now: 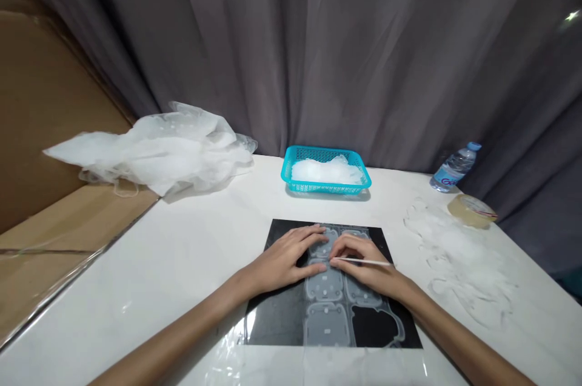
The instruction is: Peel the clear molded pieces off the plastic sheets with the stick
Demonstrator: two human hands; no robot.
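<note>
A black mat (277, 319) lies on the white table in front of me. On it rests a clear plastic sheet (326, 307) die-cut into rounded rectangular pieces. My left hand (286, 259) lies flat on the sheet with fingers stretched out, pressing it down. My right hand (364, 265) is closed in a pinch on a thin white stick (364, 262), whose tip points left at the sheet between my two hands. One cut-out at the lower right of the sheet shows bare black mat (373, 325).
A turquoise basket (325, 159) with clear plastic bits stands behind the mat. A crumpled clear plastic bag (159, 149) lies far left over cardboard (40, 131). Right side: plastic scraps (459, 259), a tape roll (471, 210), a water bottle (454, 168). Grey curtain behind.
</note>
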